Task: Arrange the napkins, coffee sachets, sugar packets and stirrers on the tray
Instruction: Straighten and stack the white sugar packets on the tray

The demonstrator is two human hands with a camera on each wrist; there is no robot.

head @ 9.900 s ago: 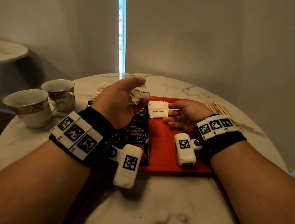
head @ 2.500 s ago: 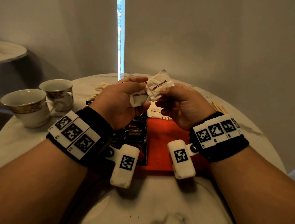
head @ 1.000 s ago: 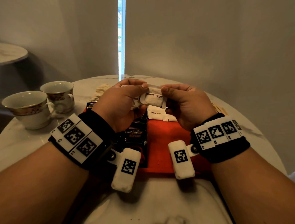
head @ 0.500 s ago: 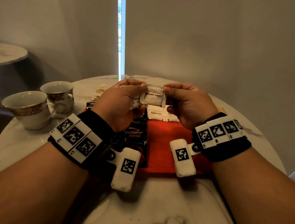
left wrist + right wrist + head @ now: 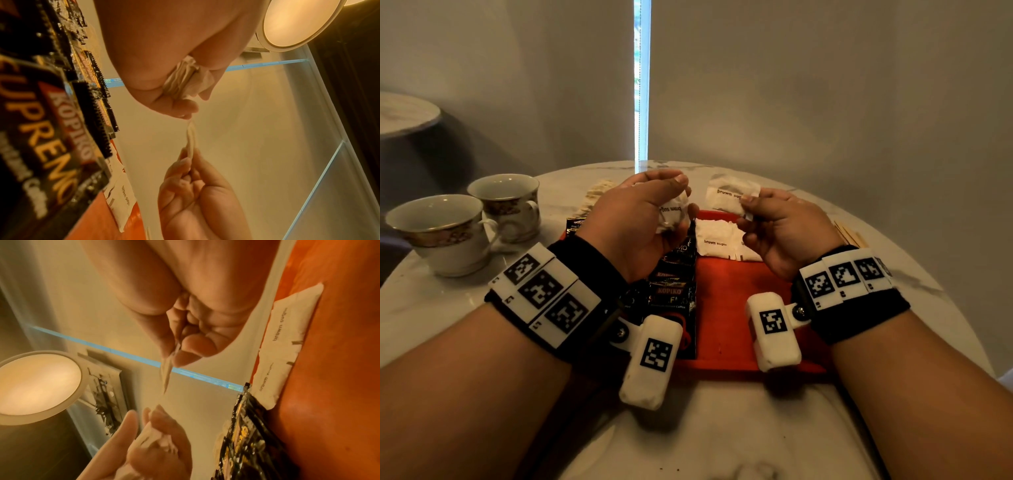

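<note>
The right hand (image 5: 779, 229) is pinching one brown sugar packet (image 5: 729, 198) in its grip above the red tray (image 5: 736, 308). The left hand (image 5: 635, 219) is clutching a bunch of packets (image 5: 671, 214), its grip curled around them. More sugar packets (image 5: 717, 241) and Kopiko coffee sachets (image 5: 671, 284) are lying on the tray.

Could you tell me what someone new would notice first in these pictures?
Two hands raised over a red tray: the right hand pinches one white sugar packet, and the left hand clutches a crumpled bunch of packets. Black coffee sachets lie along the tray's left side, and two teacups stand on the table further left.
</note>
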